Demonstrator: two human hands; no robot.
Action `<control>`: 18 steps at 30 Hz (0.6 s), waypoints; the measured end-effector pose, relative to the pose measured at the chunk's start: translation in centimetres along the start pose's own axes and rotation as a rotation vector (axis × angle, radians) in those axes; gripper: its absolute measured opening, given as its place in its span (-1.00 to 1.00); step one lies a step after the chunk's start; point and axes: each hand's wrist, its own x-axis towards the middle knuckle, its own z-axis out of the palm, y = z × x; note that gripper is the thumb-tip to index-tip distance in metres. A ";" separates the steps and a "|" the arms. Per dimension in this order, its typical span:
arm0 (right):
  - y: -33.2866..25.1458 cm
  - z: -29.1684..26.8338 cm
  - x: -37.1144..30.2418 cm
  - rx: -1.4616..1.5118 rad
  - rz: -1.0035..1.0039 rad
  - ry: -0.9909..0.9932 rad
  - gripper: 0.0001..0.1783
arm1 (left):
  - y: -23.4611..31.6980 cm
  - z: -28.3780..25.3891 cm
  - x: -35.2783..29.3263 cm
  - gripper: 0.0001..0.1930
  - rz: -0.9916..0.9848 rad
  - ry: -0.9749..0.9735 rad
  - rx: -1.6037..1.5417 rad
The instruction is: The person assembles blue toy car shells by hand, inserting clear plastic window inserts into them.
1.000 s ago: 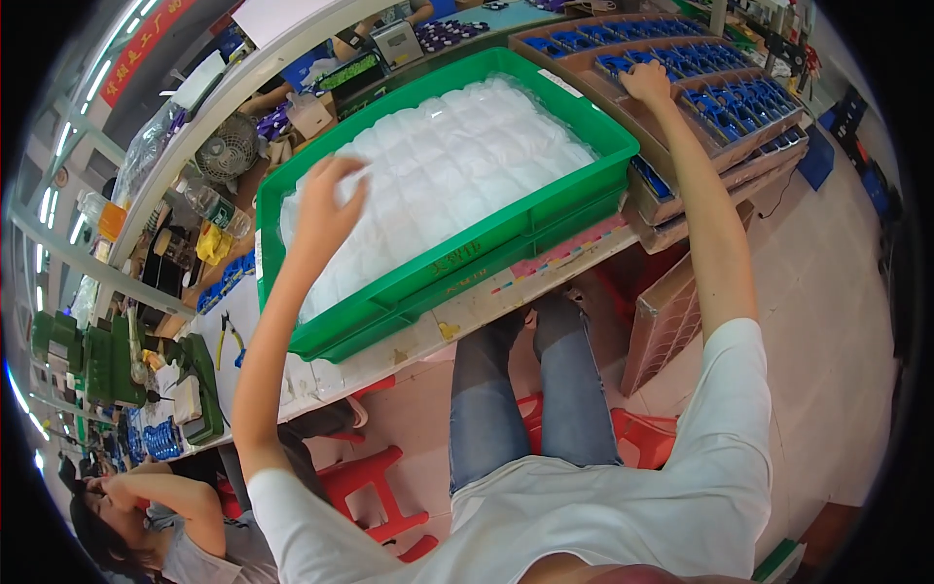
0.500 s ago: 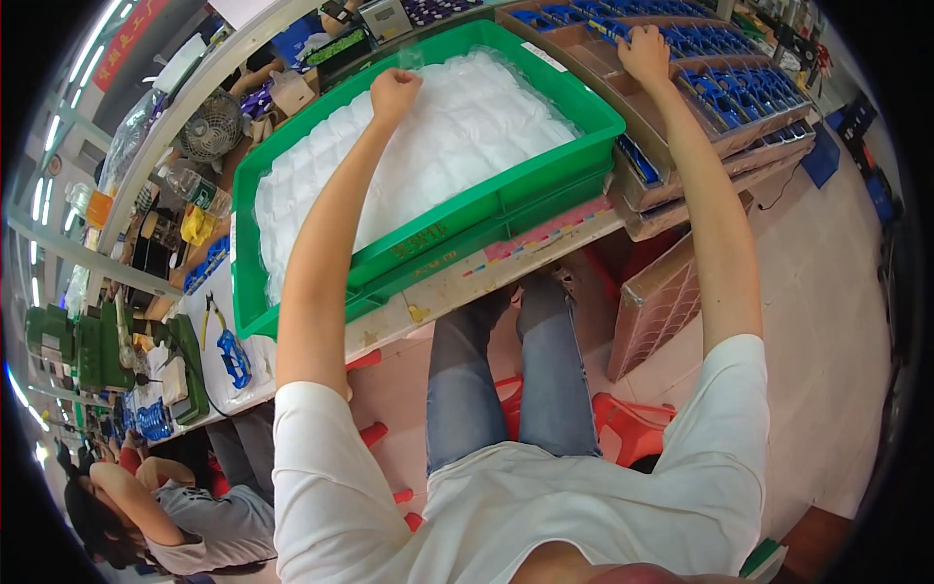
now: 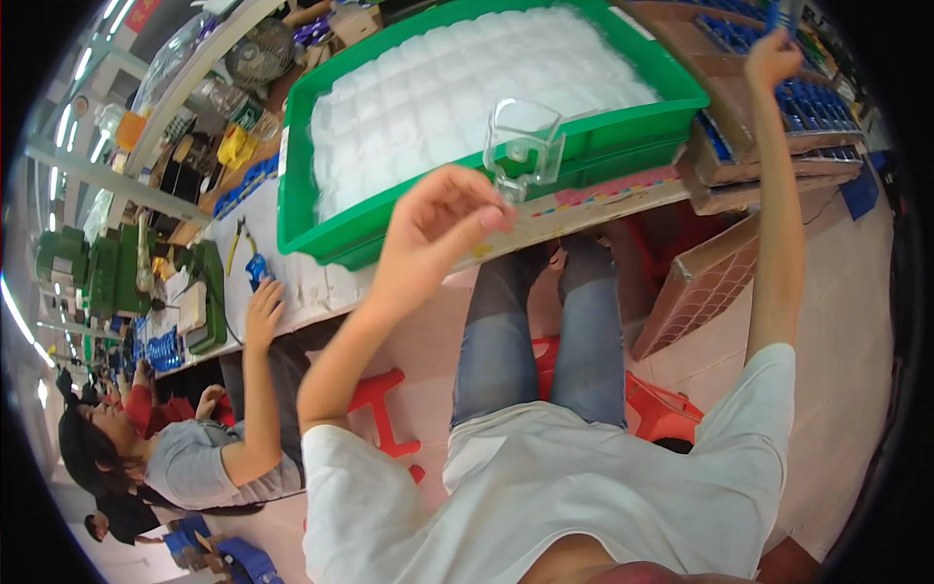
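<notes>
My left hand (image 3: pixel 428 238) is closed, thumb against fingers, on a clear plastic part (image 3: pixel 530 156) with upright walls, held in front of the near edge of the green bin (image 3: pixel 608 136). Rows of white soft wrapping (image 3: pixel 467 83) fill that bin. At the upper right my right hand (image 3: pixel 774 62) pinches a blue part (image 3: pixel 784 16), partly cut off by the picture's rim. It is raised over the cardboard trays (image 3: pixel 730 190), where many similar blue parts (image 3: pixel 817 102) lie in rows.
On the left a co-worker's hand (image 3: pixel 263 313) touches a blue part (image 3: pixel 256 269) on the table, beside yellow-handled pliers (image 3: pixel 237 245). A fan (image 3: pixel 261 51) and a plastic bottle (image 3: pixel 233 102) stand behind. Red stools (image 3: pixel 379 409) and a leaning cardboard tray (image 3: pixel 696 287) are below.
My left hand has come back from over the bin toward me with the clear plastic part. My right hand has moved right, lifting a blue part. The co-worker now reaches to the table.
</notes>
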 end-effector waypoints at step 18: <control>-26.0 -28.6 -16.7 1.147 1.230 -0.896 0.09 | -6.8 1.7 -6.9 -0.87 -0.028 0.118 -0.201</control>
